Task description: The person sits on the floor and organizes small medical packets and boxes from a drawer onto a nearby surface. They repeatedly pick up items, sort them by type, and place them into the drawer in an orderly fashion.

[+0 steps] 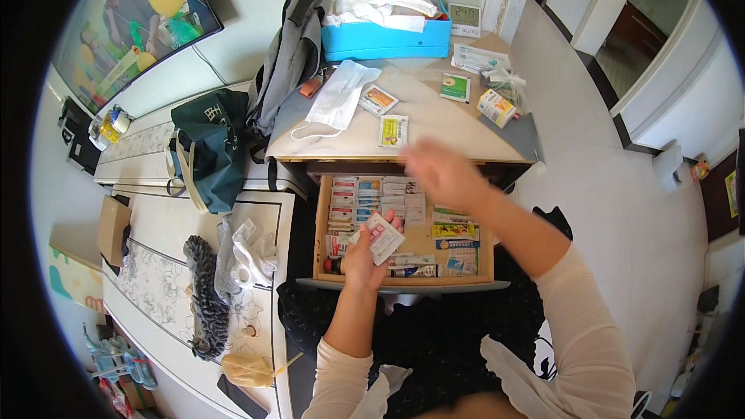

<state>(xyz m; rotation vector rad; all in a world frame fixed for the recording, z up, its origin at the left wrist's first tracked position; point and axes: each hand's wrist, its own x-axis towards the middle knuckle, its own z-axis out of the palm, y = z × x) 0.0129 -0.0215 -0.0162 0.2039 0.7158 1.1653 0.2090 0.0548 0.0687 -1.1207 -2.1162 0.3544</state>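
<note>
OK, biggest 1st: the surface (434,126) across the top, then the drawer (486,252) open right in front of me, just below it. Blue box (388,45) at the bk of the surface, w/ white fabric (384,4) heaped in it. White mask (340,99) lying L of ctr. My R hand (444,176) hangs nr the surface's front edge, blurred, can't tell if it's gripping anything. L hand (362,264) is over the drawer, fingers round a white packet (380,240), tilted. Smallest: little packs (366,200) in rows, drawer's L half.
</note>
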